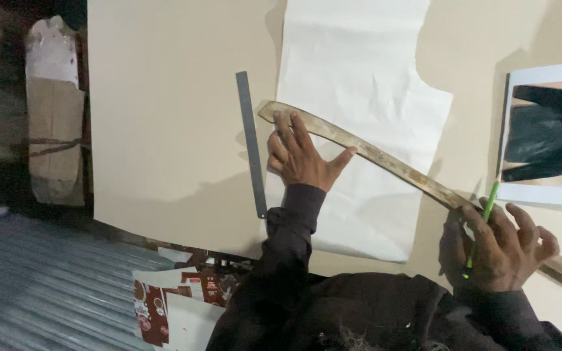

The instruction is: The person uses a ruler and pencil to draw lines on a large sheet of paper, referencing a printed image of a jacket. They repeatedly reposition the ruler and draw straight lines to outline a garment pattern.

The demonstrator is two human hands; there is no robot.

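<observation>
A long, worn, curved wooden ruler [385, 159] lies diagonally over the white paper pattern [359, 97] toward the beige sheet's right edge; a green pencil [481, 227] stands tilted beside it.

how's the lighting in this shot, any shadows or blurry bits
Head view: dim, warm light; the left hand and right hand cast soft shadows on the beige sheet; the wrapped bundle at left is dark and blurred; no glare on the metal ruler.

Straight grey metal ruler [251, 143], garment photo sheet [548, 133], wrapped cardboard bundle [53, 110]
</observation>
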